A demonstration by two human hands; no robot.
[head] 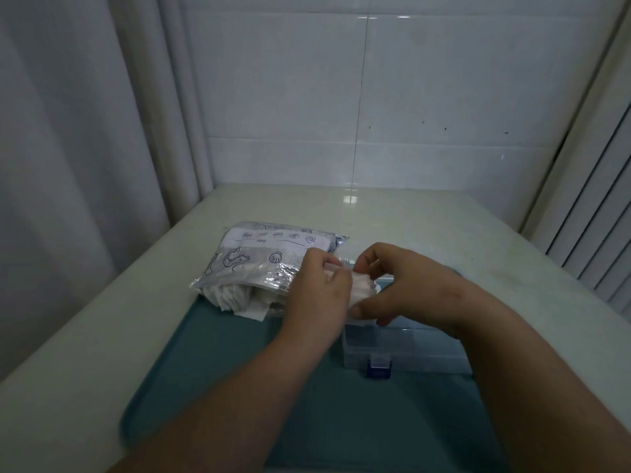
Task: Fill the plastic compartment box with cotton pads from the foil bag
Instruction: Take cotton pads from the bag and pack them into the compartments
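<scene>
A teal tray (239, 387) lies on a pale counter (136, 302), and everything else is placed from it. At the tray's far left corner, half on the tray and half on the counter beyond it, lies the foil bag (269, 264), flat, its printed face up and its open mouth towards the person. A loose heap of cotton pads (239, 298) spills from that mouth onto the tray's far edge.

Just right of the bag, above the tray's far middle, the left hand (317, 291) is raised with its fingers curled. Fingertips and thumb pinch the left end of a small white bunch of pads (362, 288). The bunch sits between the two hands. Its left end is under the left fingertips, and its right end is wrapped by the right hand (409, 285). That hand's fingers curl over the top and its thumb presses from below. Both hands grip the bunch closely, and only its middle shows.

Below the hands, on the tray's right half, stands the plastic compartment box (403, 349). It is clear, and its blue latch (377, 370) faces the person. The bunch hangs over the box's far left end, held off it. Something white shows under the right thumb, but whether it lies inside a compartment cannot be told.
</scene>
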